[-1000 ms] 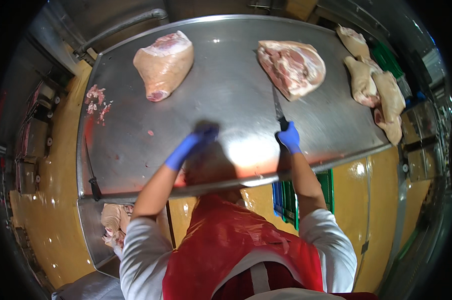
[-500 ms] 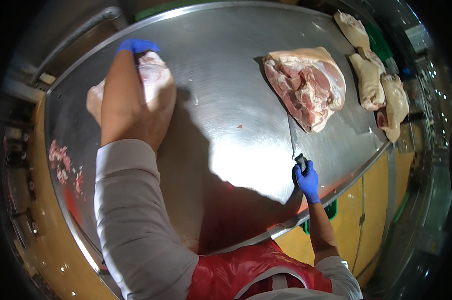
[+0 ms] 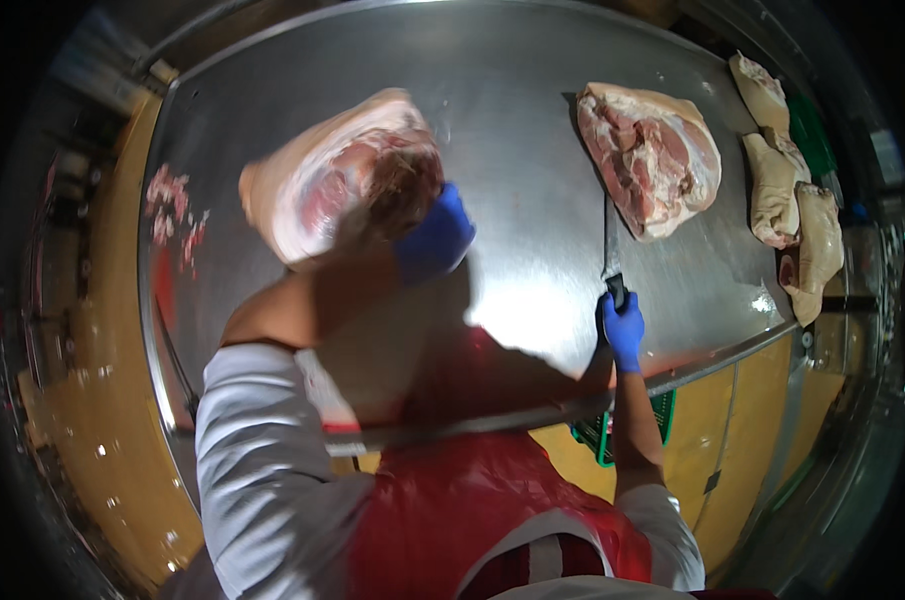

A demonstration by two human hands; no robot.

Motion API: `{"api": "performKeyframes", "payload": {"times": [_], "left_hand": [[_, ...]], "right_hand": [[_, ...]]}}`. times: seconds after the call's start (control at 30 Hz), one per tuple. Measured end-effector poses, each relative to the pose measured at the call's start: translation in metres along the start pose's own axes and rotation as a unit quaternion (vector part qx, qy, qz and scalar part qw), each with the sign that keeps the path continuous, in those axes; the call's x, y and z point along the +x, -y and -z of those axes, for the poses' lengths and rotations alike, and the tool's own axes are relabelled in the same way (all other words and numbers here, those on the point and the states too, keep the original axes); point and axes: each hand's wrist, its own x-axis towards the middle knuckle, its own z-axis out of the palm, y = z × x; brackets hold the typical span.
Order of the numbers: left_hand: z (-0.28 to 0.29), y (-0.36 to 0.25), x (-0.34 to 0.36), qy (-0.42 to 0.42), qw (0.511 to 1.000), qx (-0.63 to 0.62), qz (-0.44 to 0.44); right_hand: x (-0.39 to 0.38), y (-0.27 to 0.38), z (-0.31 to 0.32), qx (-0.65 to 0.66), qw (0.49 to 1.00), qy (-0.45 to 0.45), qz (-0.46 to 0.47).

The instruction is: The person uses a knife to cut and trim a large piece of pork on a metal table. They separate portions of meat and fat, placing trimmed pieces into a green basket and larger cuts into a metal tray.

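My left hand (image 3: pixel 435 237), in a blue glove, is at the right end of a large skin-on cut of pork (image 3: pixel 322 185) at the left of the steel table. The cut side of that pork faces up, and both it and the hand are blurred by motion; how the fingers are set cannot be made out. Near the front edge, my right hand (image 3: pixel 624 330), also blue-gloved, is closed round the black handle of a knife (image 3: pixel 614 270). Its blade points away from me, and the tip runs up to a second pork cut (image 3: pixel 652 160), which hides its end.
Several skin-on pork pieces (image 3: pixel 775 190) lie along the right edge of the steel table (image 3: pixel 522 60). Small meat scraps (image 3: pixel 167 205) are at the left. A thin dark rod-like thing (image 3: pixel 179 370) lies by the left edge. Below the front edge stands a green crate (image 3: pixel 600 440).
My left hand has come from the far end of the left pork cut toward me and right. That cut has turned, now showing its meat side. My right hand still holds the knife.
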Motion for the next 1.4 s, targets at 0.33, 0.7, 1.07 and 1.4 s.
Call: {"api": "performKeyframes", "payload": {"times": [0.33, 0.7, 1.07, 1.4], "left_hand": [[-0.03, -0.025, -0.224, -0.303, 0.718, -0.309, 0.545], [-0.045, -0.028, -0.234, -0.293, 0.403, -0.593, 0.632], [-0.033, -0.094, -0.277, -0.29, 0.445, -0.656, 0.536], [0.047, -0.119, -0.282, -0.406, 0.64, -0.324, 0.565]], "right_hand": [[-0.056, 0.055, 0.011, 0.469, 0.862, 0.187, 0.049], [-0.001, 0.268, -0.073, 0.443, 0.815, 0.367, 0.075], [-0.034, 0.251, -0.088, 0.361, 0.885, 0.248, 0.156], [-0.132, 0.241, 0.022, 0.315, 0.888, 0.225, 0.248]]}}
